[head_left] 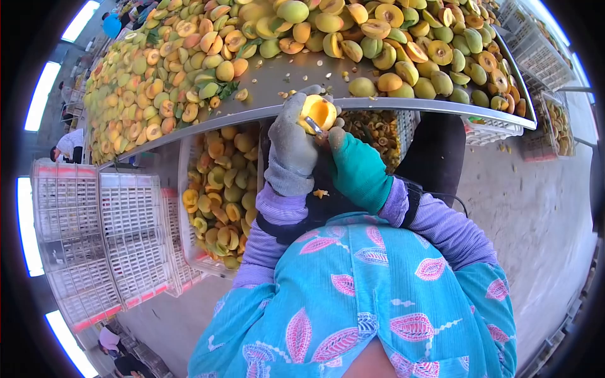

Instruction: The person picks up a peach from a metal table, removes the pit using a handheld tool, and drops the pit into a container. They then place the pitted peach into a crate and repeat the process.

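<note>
My left hand (pixel 291 142), in a grey glove, cups a halved yellow peach (pixel 319 112) with its cut face toward me, just below the table's edge. My right hand (pixel 356 167), in a teal glove, holds a small metal tool (pixel 313 127) whose tip rests in the peach's cut face. Both hands are close together in front of my chest. A steel table (pixel 302 75) ahead carries a large heap of whole and halved peaches (pixel 302 38).
A white crate of halved peaches (pixel 217 195) stands under the table at my left; another crate (pixel 378 129) lies behind my hands. Empty white crates (pixel 101 239) stack at the left and more crates (pixel 535 57) at the right. Other people (pixel 66 148) work at the far left.
</note>
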Demonstrator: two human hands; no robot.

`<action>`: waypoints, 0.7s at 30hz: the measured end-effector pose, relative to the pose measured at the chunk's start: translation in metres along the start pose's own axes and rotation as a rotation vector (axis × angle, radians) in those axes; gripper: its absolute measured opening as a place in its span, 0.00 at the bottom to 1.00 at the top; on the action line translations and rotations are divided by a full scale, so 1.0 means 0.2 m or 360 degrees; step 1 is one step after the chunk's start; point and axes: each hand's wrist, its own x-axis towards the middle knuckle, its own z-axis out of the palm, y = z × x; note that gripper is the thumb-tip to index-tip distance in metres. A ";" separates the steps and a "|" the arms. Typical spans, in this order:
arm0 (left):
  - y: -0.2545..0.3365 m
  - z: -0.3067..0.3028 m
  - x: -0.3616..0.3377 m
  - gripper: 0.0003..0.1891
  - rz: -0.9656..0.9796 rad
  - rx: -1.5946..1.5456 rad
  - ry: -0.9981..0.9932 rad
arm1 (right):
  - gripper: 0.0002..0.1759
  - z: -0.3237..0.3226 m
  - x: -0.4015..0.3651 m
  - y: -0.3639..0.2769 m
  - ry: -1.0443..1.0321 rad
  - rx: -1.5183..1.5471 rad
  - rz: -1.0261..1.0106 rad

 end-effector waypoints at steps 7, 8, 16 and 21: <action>0.17 -0.46 -0.15 0.17 0.0112 0.0598 0.0317 | 0.18 -0.11 -0.04 -0.02 -0.0400 0.0892 0.0245; 0.26 -0.59 -0.20 0.16 0.0121 0.1293 0.0500 | 0.18 -0.11 -0.07 0.10 -0.0301 0.0639 0.0244; 0.37 -0.76 0.86 0.19 0.0220 0.3054 0.0822 | 0.17 -0.20 0.03 0.31 -0.0003 0.0386 0.0476; 0.40 -0.82 0.91 0.24 0.0301 0.2824 0.0544 | 0.18 -0.36 0.11 0.17 0.0011 0.0594 0.0622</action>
